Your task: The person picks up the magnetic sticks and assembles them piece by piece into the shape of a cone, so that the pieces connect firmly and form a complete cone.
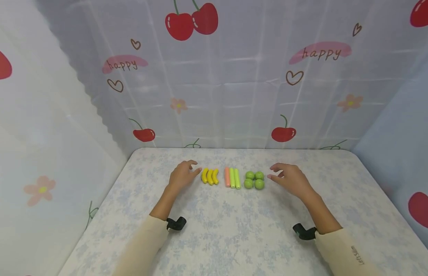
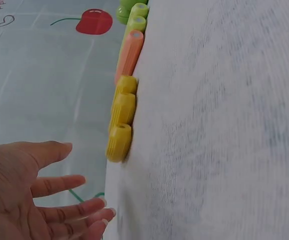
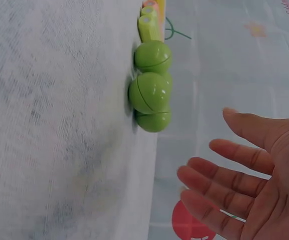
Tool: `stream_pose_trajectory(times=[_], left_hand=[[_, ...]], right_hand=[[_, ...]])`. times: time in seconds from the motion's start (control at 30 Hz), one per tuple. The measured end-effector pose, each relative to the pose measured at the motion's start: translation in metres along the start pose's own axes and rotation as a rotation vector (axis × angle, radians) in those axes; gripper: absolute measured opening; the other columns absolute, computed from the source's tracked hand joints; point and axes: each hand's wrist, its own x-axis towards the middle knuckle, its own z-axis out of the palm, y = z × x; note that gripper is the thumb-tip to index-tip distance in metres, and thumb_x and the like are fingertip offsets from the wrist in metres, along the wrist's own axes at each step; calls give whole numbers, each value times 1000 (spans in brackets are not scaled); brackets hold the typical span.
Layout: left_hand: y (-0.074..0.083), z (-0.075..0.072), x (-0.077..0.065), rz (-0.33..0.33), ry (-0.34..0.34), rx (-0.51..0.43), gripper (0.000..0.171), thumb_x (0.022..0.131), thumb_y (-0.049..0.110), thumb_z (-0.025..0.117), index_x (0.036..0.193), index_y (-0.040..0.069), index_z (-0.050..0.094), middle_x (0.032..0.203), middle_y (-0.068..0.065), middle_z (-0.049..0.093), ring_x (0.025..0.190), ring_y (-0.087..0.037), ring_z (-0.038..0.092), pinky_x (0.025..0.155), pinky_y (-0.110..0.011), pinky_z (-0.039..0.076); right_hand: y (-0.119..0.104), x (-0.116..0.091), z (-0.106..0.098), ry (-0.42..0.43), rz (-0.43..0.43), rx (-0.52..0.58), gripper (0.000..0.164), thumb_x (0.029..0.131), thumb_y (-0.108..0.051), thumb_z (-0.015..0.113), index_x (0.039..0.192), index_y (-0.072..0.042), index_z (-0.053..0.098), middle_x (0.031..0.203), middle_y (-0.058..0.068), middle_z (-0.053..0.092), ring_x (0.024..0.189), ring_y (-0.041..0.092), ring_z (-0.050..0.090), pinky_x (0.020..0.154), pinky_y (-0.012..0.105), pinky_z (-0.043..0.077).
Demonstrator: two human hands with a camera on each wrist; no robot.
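Three yellow toy bananas (image 1: 210, 176) lie side by side, just right of my left hand (image 1: 182, 175). That hand has its fingers spread and holds nothing; in the left wrist view the bananas (image 2: 120, 142) are apart from it. In the middle lie one orange stick (image 1: 227, 177) and two light green sticks (image 1: 235, 178), each with a pale dot in its end. Several shiny green balls (image 1: 253, 180) with seams form a block to their right. My right hand (image 1: 290, 179), empty and with relaxed fingers, hovers beside these balls (image 3: 152, 92) without touching them.
A pale cloth with a blue floral pattern covers the table (image 1: 214, 230). Behind it hangs a curtain (image 1: 231, 103) printed with cherries, hearts and flowers, with more curtain on both sides. Black wrist mounts (image 1: 176, 223) sit on both forearms.
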Motion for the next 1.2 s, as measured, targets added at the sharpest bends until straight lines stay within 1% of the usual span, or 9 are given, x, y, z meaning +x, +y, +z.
stream_pose_trajectory(times=[0.1, 0.2, 0.3, 0.53, 0.63, 0.77, 0.87, 1.07, 1.2], left_hand=[[7, 5, 1, -8, -22, -16, 41, 97, 39, 69, 127, 11, 70, 97, -7, 70, 75, -20, 62, 58, -34, 50], [12, 10, 3, -25, -48, -29, 37, 97, 38, 70, 122, 11, 72, 90, -5, 69, 70, -18, 59, 56, -32, 48], [14, 15, 7, -26, -64, -29, 35, 96, 38, 70, 119, 12, 73, 94, -5, 70, 74, -18, 61, 58, -33, 49], [16, 24, 13, -37, -101, 22, 32, 96, 36, 71, 115, 11, 73, 115, -10, 71, 82, -22, 64, 59, -33, 50], [18, 24, 14, -42, -111, 45, 29, 95, 33, 72, 114, 11, 72, 111, -9, 72, 77, -21, 62, 56, -31, 48], [21, 23, 14, -53, -116, 46, 28, 95, 30, 73, 112, 8, 71, 95, -7, 71, 67, -19, 58, 52, -30, 46], [23, 21, 14, -57, -116, 70, 26, 94, 28, 73, 106, 6, 70, 86, -5, 68, 65, -18, 56, 53, -29, 45], [26, 19, 15, -71, -132, 126, 21, 93, 24, 74, 96, 3, 69, 83, -6, 66, 64, -18, 57, 54, -28, 46], [22, 18, 11, -86, -107, 101, 21, 93, 23, 75, 98, 4, 69, 83, -5, 66, 63, -16, 57, 53, -27, 46]], right_hand=[[-3, 1, 7, -12, -24, 24, 27, 93, -19, 76, 115, -3, 73, 109, 16, 73, 91, 29, 68, 73, 44, 58], [-5, 2, 14, -39, -30, 21, 25, 92, -14, 77, 115, -4, 75, 105, 14, 73, 88, 27, 67, 70, 41, 57], [-8, 4, 20, -56, -21, -9, 27, 90, -13, 78, 116, -6, 75, 106, 14, 73, 87, 26, 67, 67, 39, 56], [-12, 4, 33, -99, 29, -71, 30, 90, -18, 79, 119, -10, 77, 107, 12, 73, 84, 22, 65, 64, 36, 53], [-11, 4, 37, -107, 17, -58, 35, 88, -19, 81, 121, -9, 76, 106, 11, 73, 80, 19, 64, 63, 33, 52], [-9, 4, 41, -111, -8, -68, 37, 87, -17, 82, 122, -9, 75, 104, 10, 73, 78, 18, 63, 62, 33, 52], [-8, 4, 42, -109, -19, -83, 36, 86, -16, 82, 121, -9, 75, 102, 10, 73, 79, 20, 64, 63, 35, 53], [-6, 5, 44, -115, -34, -76, 30, 85, -14, 83, 114, -7, 77, 99, 8, 74, 88, 23, 67, 70, 40, 56], [-5, 6, 46, -133, -45, -20, 30, 85, -11, 83, 114, -5, 76, 100, 8, 73, 89, 24, 67, 72, 40, 56]])
